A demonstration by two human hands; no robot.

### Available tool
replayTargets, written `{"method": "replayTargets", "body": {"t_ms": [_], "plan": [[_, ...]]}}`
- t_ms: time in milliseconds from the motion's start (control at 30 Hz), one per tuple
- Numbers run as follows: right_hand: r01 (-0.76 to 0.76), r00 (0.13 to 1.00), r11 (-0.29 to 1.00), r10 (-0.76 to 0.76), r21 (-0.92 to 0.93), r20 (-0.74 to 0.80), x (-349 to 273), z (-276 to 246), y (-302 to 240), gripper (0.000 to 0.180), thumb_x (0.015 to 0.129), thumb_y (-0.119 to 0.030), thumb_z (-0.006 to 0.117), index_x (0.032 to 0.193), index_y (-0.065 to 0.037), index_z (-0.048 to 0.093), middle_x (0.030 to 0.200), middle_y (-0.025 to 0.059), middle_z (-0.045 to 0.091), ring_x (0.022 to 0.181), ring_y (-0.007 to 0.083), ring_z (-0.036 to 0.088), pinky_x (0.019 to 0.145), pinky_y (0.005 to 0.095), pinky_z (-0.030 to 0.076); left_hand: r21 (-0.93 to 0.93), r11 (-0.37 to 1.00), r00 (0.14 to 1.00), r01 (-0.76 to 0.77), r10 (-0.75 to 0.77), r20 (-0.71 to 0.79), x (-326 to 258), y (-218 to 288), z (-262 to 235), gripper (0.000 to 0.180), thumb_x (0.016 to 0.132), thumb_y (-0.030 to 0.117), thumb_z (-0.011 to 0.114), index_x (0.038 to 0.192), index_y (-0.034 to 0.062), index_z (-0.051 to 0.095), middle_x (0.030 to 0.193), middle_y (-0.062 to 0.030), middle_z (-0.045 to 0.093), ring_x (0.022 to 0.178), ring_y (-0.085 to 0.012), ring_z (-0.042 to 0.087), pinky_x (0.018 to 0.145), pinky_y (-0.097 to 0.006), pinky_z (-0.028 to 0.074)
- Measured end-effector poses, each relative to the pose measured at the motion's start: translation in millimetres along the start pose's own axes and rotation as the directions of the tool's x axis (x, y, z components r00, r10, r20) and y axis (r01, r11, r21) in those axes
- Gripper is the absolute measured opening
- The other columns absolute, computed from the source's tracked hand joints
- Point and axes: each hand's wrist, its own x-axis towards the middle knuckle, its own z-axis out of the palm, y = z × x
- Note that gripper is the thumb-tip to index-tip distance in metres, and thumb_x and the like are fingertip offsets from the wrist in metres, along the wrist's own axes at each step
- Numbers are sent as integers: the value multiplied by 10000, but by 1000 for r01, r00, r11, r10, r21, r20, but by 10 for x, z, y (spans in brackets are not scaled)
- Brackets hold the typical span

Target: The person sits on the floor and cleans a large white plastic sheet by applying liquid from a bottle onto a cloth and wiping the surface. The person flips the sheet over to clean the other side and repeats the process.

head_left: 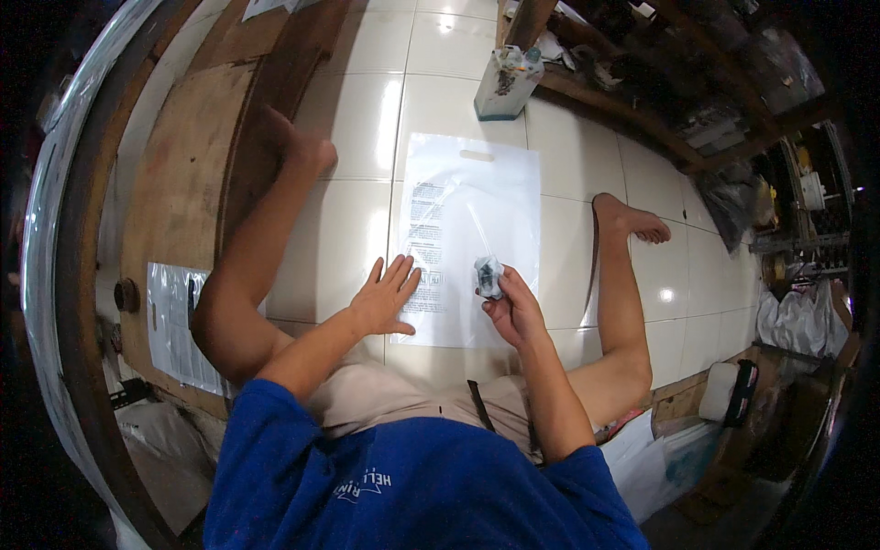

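Beneath both hands point(383, 301) point(516, 310), the white bag point(458, 247) is edged by open tiles point(570, 247).

Noted thin, smooth plastic with a soft sheen in the flat white rectangular bag point(468, 240); crumpled, matt finish on the grey-white stained wad point(488, 276), unclear whether cloth or paper. Observed glossy, smooth glaze on the cream square floor tiles point(353, 243). Recorded matt, worn wood in the long brown board point(183, 165); smudged plastic in the whitish boxy container point(510, 87); matt cloth in the royal-blue shirt point(431, 477).
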Motion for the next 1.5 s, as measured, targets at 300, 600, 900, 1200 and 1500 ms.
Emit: {"method": "replayTargets", "body": {"t_ms": [300, 600, 900, 1200, 1500], "plan": [[167, 985, 985, -165, 36, -55, 83, 89, -341, 343, 946, -90, 582, 1277, -51, 504, 1102, 53, 634, 1018, 179, 619, 961, 368, 491, -504, 861, 911, -65, -154, -382, 1129, -434, -902, 728, 874, 394, 672, 1393, -56, 432, 1474, -276, 382, 1381, -418, 352, 1154, -446, 289], [281, 953, 955, -265, 96, -149, 65, 83, -659, 486, 939, -78, 622, 1393, -65, 447, 1132, 29, 612, 1011, 160, 623, 946, 360, 513, -673, 722, 678, -163, -414, -608, 3246, -1129, -1898, 1129, 717, 335, 821, 1482, -134, 135, 1506, -339, 281, 1427, -402, 283, 1184, -382, 242], [281, 951, 952, -260, 123, -166, 200, -223, -654, 320, 949, -94, 607, 1261, -58, 546, 1099, 38, 648, 996, 171, 636, 954, 368, 518, -689, 612, 689, -388, -304, -658, 3189, -990, -2005, 636, 830, 156, 698, 1380, -15, 428, 1287, -218, 549, 1212, -331, 527, 1028, -382, 413], [314, 949, 936, -302, 160, -92, 51, -57, -497, 287, 955, -48, 574, 1241, -52, 551, 1106, 50, 655, 992, 163, 639, 937, 355, 524, -187, 928, 802, -322, 163, -575, 863, -341, -2133, 619, 788, 113, 710, 1346, 16, 460, 1238, -201, 511, 1162, -377, 491, 1003, -424, 412], [381, 911, 919, -392, -104, -125, -115, 399, -322, 346, 925, -19, 605, 1262, 4, 527, 1156, 98, 632, 1029, 165, 614, 910, 334, 511, -12, 975, 901, -223, 201, -385, 5, 179, -2126, 662, 746, 156, 749, 1348, 78, 484, 1122, -138, 531, 1043, -314, 505, 918, -420, 421]]}}
